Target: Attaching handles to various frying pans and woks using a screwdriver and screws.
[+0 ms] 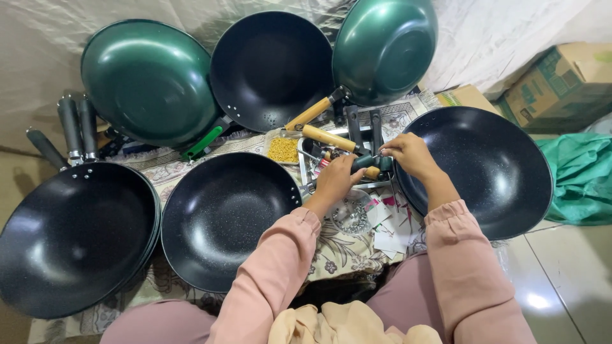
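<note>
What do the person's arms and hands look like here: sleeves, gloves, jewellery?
Both arms wear long, loose, dusty-pink sleeves gathered into elastic cuffs at the wrists. The left hand and right hand are bare: no gloves. No rings, watch or bracelets show from this view.

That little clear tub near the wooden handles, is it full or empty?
Not empty. The small clear tub holds a layer of small yellow pieces covering its bottom, and it sits open with no lid on. What the pieces are cannot be told.

backdrop: creased pale sheet [497, 32]; patterned floral cloth [344, 245] spread below; glossy tiled floor [567, 280] reflecting light; cardboard boxes [561, 83] and green fabric [583, 175] at right
</note>
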